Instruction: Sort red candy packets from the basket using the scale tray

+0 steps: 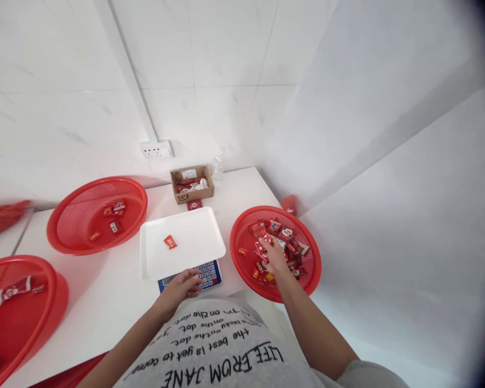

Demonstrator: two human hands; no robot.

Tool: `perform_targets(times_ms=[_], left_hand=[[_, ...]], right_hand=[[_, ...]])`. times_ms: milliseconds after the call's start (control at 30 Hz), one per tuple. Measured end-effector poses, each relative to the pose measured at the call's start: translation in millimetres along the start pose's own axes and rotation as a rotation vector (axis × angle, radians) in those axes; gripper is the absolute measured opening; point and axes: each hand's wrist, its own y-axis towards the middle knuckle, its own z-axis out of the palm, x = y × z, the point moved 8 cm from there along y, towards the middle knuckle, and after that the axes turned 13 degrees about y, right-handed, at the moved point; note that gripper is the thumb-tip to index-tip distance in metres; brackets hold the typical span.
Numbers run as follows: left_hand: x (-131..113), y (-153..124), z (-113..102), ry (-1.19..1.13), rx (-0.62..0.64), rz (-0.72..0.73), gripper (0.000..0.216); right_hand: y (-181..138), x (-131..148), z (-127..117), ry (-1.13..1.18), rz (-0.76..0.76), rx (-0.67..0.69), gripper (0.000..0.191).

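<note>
My right hand (275, 257) reaches into the right-hand red basket (235, 257), its thumb and fingers closed on a red polka-dot packet (262, 250). Around it lie several small wrapped packets (286, 233), mostly red. My left hand (181, 289) is empty, with loosely bent fingers apart over the blue keypad of a scale (210, 274). On that scale sits a white tray (202, 231), and one small red-orange packet (170, 242) lies on it.
A cardboard box (180, 197) of red packets stands by the wall, with a dark red packet (194, 205) in front. To the left are another red basket (75, 215) and a nearer one (53, 302), each with some packets. A wall socket (156, 150) is above the table.
</note>
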Motion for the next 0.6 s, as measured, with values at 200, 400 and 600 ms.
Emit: perform_targets(times_ms=[200,400,600], left_hand=[[-20.0,-8.1,26.0,-0.18,0.269,0.042,0.051],[-24.7,-5.2,23.6,-0.389,0.273,0.064,0.047],[-3.3,-1.5,-7.6,-0.517,0.174,0.047,0.028]], right_hand=[[-71.9,-17.4,91.3,0.32,0.173,0.262,0.035],[-110.3,-60.1,149.4,0.156,0.137,0.391,0.04],[-117.3,-76.4,165.1,0.105,0.147,0.42,0.04]])
